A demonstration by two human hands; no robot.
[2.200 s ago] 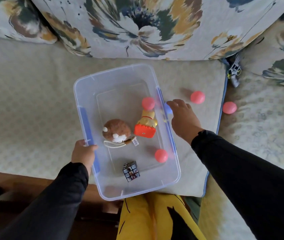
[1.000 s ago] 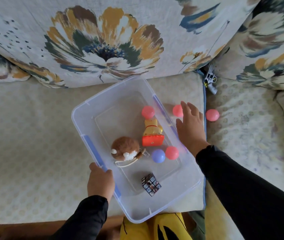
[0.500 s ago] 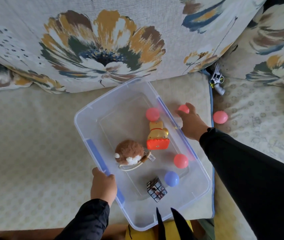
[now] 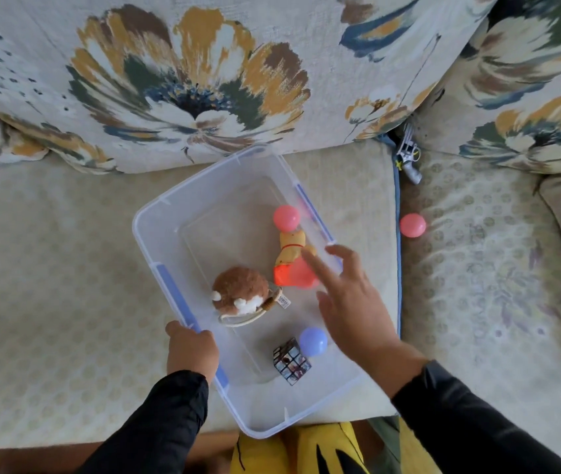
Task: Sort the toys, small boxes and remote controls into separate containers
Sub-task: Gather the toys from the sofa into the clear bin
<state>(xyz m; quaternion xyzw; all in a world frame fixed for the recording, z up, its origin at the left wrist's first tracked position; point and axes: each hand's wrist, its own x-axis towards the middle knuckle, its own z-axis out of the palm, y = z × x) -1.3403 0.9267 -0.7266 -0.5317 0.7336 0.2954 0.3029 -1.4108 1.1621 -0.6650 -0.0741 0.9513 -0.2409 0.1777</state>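
Observation:
A clear plastic bin (image 4: 224,227) with blue handles lies on the sofa seat. Inside are a pink ball (image 4: 286,217), a yellow and orange toy (image 4: 291,249), a brown plush (image 4: 239,290), a blue ball (image 4: 313,341) and a puzzle cube (image 4: 291,360). My left hand (image 4: 191,347) grips the bin's near left rim. My right hand (image 4: 351,302) hovers over the bin's right side with fingers spread and holds nothing. A blurred pink shape (image 4: 303,277) shows under its fingertips beside the toy's orange base. Another pink ball (image 4: 412,225) lies on the seat right of the bin.
A small grey toy gun (image 4: 409,159) sticks out of the gap between the seat cushions at the back right. Flowered back cushions (image 4: 186,80) rise just behind the bin. The sofa's front edge and yellow cloth (image 4: 306,453) are below.
My right hand left the seat beside the bin and came over the bin, fingers spread. The pink ball it touched there is gone from the seat. The blue ball rolled toward the cube.

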